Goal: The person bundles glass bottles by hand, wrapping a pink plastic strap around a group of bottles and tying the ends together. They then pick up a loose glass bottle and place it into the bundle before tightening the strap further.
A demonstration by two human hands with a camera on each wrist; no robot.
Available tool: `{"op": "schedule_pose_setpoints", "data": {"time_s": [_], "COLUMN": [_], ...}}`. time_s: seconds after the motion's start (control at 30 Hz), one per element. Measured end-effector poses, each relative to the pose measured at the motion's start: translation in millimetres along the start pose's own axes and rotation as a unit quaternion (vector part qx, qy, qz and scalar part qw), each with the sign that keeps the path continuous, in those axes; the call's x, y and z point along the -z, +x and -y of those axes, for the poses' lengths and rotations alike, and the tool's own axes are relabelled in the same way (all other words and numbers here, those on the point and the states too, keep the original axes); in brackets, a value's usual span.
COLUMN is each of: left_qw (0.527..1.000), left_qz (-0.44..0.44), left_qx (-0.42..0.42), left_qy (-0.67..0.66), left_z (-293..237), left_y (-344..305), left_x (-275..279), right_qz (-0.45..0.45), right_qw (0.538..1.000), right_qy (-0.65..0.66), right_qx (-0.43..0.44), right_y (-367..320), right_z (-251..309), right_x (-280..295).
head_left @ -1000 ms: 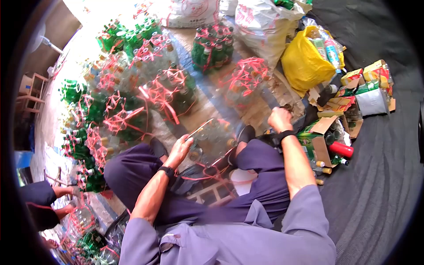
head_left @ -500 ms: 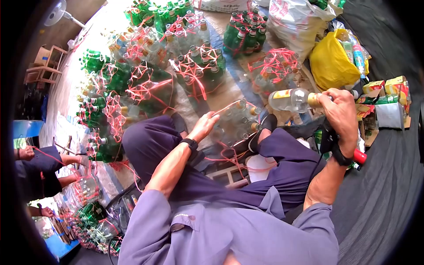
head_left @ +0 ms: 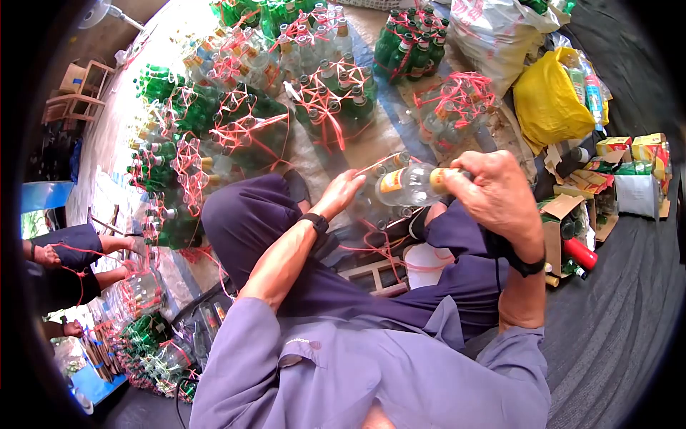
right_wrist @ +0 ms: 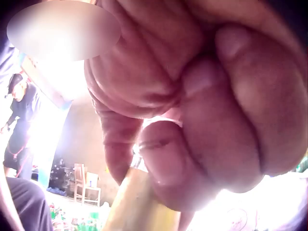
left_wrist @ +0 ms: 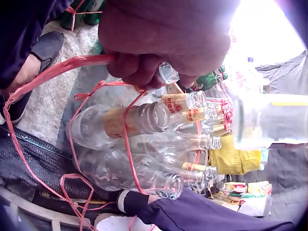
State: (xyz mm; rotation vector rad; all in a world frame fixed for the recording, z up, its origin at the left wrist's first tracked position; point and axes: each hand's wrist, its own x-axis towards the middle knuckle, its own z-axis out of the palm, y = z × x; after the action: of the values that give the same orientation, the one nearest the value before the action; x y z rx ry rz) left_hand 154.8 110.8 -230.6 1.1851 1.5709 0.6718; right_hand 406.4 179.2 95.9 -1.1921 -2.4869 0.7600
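Note:
My right hand (head_left: 493, 189) grips a clear glass bottle (head_left: 407, 184) by its neck, the bottle lying nearly level with its base toward my left hand. In the right wrist view, fingers curl round the bottle's yellowish neck label (right_wrist: 139, 199). My left hand (head_left: 341, 193) holds a pink plastic string (left_wrist: 67, 65), its fingers curled. That string loops around a cluster of clear glass bottles (left_wrist: 154, 144) between my legs, some with tan neck labels. The held bottle overlaps this cluster in the head view.
Bundles of green bottles (head_left: 411, 46) and clear bottles tied with pink string stand ahead and to the left. At right are a yellow bag (head_left: 554, 100), a white sack (head_left: 493, 36), and an open carton (head_left: 561, 207) with bottles. Another person's legs (head_left: 107, 247) show at far left.
My right hand was low beside the carton, then rose with the bottle and swung left toward the cluster. My left hand keeps hold of the string. The head view has shifted.

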Motion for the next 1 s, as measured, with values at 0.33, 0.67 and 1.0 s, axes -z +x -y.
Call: {"op": "schedule_pose_setpoints", "data": {"time_s": [0.33, 0.67, 1.0], "left_qw": [1.000, 1.000, 1.000], "left_qz": [-0.006, -0.004, 0.005], "left_qx": [-0.013, -0.004, 0.006], "left_qy": [-0.008, 0.011, 0.008], "left_z": [-16.1, -24.9, -30.6], "left_y": [-8.6, -12.6, -16.7], "left_x": [4.4, 5.7, 8.1], "right_qz": [0.049, 0.028, 0.138], "right_qw": [0.998, 0.996, 0.975], "right_qy": [-0.042, -0.083, -0.157], "right_qx": [0.016, 0.033, 0.078], "right_y": [14.7, 11.3, 10.7], "right_z": [-18.9, -41.7, -22.3], "right_x": [-85.5, -149.0, -152.0]}}
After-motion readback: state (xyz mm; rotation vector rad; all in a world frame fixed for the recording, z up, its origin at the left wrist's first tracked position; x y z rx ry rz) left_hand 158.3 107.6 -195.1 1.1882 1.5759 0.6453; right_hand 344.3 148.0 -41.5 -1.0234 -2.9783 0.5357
